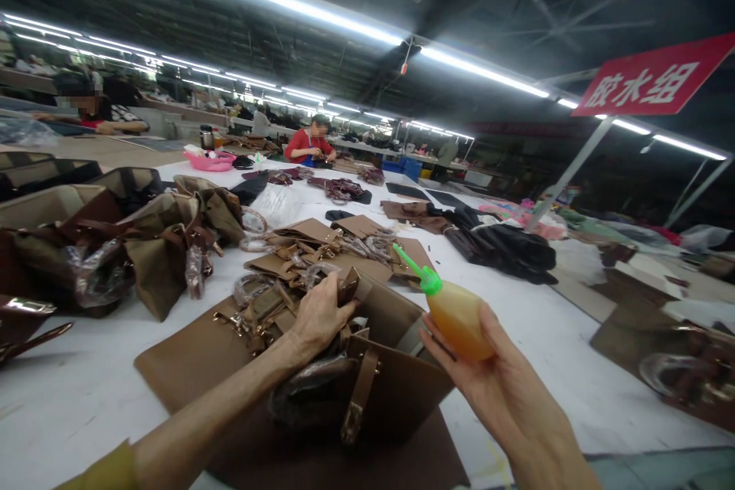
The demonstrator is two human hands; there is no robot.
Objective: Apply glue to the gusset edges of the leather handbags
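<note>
My left hand is closed on the upper edge of a brown handbag, which stands tilted in front of me with its mouth open. A strap with a metal buckle hangs down the bag's near side, and clear plastic wraps its handle. In my right hand is a squeeze bottle of amber liquid with a green nozzle. The nozzle points up and to the left, above the bag and apart from it. Flat brown bag pieces with straps and metal fittings lie under and behind the bag.
Several brown handbags stand along the left of the white table. Farther back are a pink basin, dark material and a seated person in red. A red sign on a pole rises at right.
</note>
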